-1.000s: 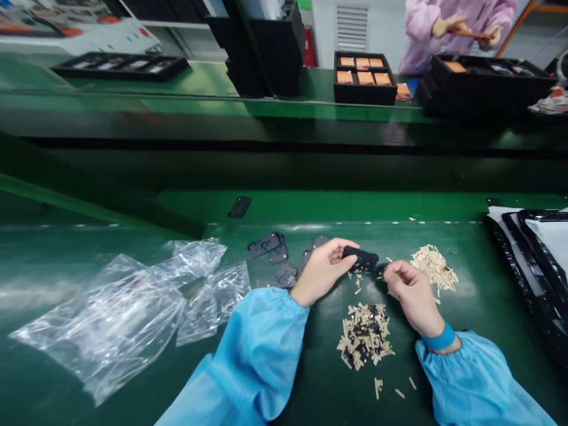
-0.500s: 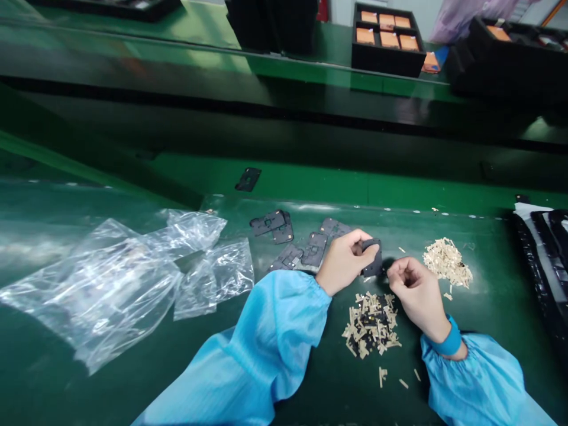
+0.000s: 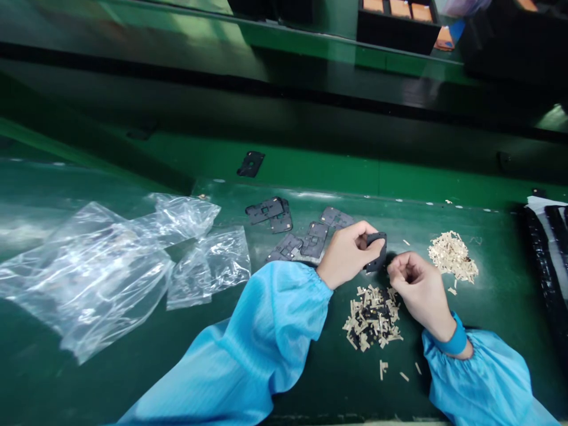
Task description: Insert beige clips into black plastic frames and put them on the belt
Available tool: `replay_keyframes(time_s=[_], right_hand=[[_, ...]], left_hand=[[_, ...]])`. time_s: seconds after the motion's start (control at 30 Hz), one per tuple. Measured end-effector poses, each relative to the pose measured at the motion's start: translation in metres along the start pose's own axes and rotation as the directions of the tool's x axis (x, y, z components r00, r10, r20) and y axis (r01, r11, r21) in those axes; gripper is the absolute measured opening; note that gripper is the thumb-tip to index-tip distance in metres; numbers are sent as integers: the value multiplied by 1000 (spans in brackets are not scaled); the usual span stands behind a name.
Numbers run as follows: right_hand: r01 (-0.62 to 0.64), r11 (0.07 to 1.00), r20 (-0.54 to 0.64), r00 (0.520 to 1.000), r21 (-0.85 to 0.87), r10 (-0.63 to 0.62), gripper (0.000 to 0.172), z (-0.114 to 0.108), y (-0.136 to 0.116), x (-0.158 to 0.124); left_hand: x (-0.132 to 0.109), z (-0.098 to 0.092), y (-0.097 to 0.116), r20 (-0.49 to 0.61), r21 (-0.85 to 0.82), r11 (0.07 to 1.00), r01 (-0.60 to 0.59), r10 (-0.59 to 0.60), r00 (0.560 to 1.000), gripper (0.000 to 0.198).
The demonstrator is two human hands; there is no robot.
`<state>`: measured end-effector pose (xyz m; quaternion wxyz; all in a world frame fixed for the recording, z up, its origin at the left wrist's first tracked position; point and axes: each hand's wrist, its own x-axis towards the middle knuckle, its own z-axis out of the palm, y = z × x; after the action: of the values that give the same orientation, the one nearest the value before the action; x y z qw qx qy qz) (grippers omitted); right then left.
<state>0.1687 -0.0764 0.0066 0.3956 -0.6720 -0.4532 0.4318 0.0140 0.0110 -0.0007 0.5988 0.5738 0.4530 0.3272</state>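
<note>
My left hand point(image 3: 350, 251) pinches a flat black plastic plate point(image 3: 376, 253) between thumb and fingers, tilted up off the table. Just right of it, my right hand point(image 3: 415, 284) is closed, its thumb and fingertips together; whatever they hold is too small or hidden to name. Below both hands lies a pile of small beige and black strips point(image 3: 373, 318). A second pile of pale beige bits point(image 3: 452, 255) sits to the right of my right hand. Several similar black plates point(image 3: 314, 239) lie left of my left hand, some overlapping.
Crumpled clear plastic bags point(image 3: 102, 272) cover the left of the green table point(image 3: 199, 367). One more black plate point(image 3: 251, 164) lies farther back. At the right edge is a black and white plastic package point(image 3: 554, 260). A raised shelf holds a black box with orange pieces point(image 3: 399, 29).
The view has tipped down slightly, so the shelf sits higher in the picture. Both hands keep nearly the same pose beside each other, the plate still in my left hand.
</note>
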Motion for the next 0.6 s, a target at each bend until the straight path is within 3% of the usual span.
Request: replay_keyframes(time_s=[0.6], right_hand=[[-23, 1000, -30, 999, 13, 23, 4, 0, -3, 0]], left_hand=[[-2, 0, 1, -9, -55, 998, 11, -11, 1000, 13]])
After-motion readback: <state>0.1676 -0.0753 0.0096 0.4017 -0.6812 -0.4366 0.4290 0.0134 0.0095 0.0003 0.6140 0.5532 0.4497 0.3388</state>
